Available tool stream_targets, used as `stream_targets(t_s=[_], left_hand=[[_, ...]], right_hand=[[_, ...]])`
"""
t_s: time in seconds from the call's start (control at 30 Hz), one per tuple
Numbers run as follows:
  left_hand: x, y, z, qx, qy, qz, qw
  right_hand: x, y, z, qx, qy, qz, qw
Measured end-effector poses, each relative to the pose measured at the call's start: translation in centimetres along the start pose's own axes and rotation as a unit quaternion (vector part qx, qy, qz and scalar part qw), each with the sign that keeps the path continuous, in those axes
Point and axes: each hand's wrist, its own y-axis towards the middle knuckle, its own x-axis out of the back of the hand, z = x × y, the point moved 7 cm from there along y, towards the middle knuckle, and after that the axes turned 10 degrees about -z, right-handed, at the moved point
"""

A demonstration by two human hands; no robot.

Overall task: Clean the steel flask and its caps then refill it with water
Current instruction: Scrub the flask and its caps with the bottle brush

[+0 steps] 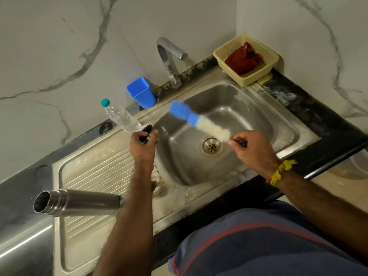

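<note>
The open steel flask (79, 202) lies on its side on the sink's ribbed drainboard (95, 168), mouth pointing left. My left hand (142, 145) grips a dark round cap (147, 132) at the left rim of the basin. My right hand (253, 150) pinches the thin handle of a bottle brush (197, 120) with blue and white bristles, held up over the steel basin (229, 116) and blurred. Something pale lies at the basin's front rim behind my left forearm; I cannot tell what it is.
A clear plastic water bottle (121, 117) with a teal cap lies at the back of the drainboard. A blue cup (142, 92) stands by the wall, next to the tap (169, 58). A cream basket (246, 58) with a red cloth sits in the corner.
</note>
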Motion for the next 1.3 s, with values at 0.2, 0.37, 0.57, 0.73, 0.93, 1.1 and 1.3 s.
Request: stream_targets(t_s=[0.2, 0.37, 0.57, 0.73, 0.93, 1.1, 1.3], left_hand=[[-3.9, -3.9, 1.9, 0.239, -0.202, 0.046, 0.949], [-5.3, -5.4, 0.9, 0.308, -0.246, 0.019, 0.919], [-6.4, -6.0, -0.7, 0.353, -0.352, 0.081, 0.863], [-6.9, -6.0, -0.8, 0.349, -0.395, 0.089, 0.845], [-5.7, -5.0, -1.8, 0.343, -0.439, 0.037, 0.830], [-6.0, -5.0, -2.6, 0.343, -0.487, 0.025, 0.803], [-6.0, -5.3, -3.6, 0.345, -0.525, 0.041, 0.777]], right_hand=[[-1.7, -0.7, -0.6, -0.051, 0.020, 0.031, 0.998], [-1.9, -1.2, 2.4, 0.044, -0.012, 0.020, 0.999], [-2.3, -2.0, 2.2, 0.081, -0.047, 0.063, 0.994], [-3.0, -1.9, 3.3, 0.124, -0.057, 0.080, 0.987], [-2.6, -2.3, 2.7, 0.101, -0.037, 0.058, 0.993], [-2.7, -2.1, 3.2, 0.104, -0.030, 0.046, 0.993], [-3.0, -2.4, 2.9, 0.089, 0.006, 0.065, 0.994]])
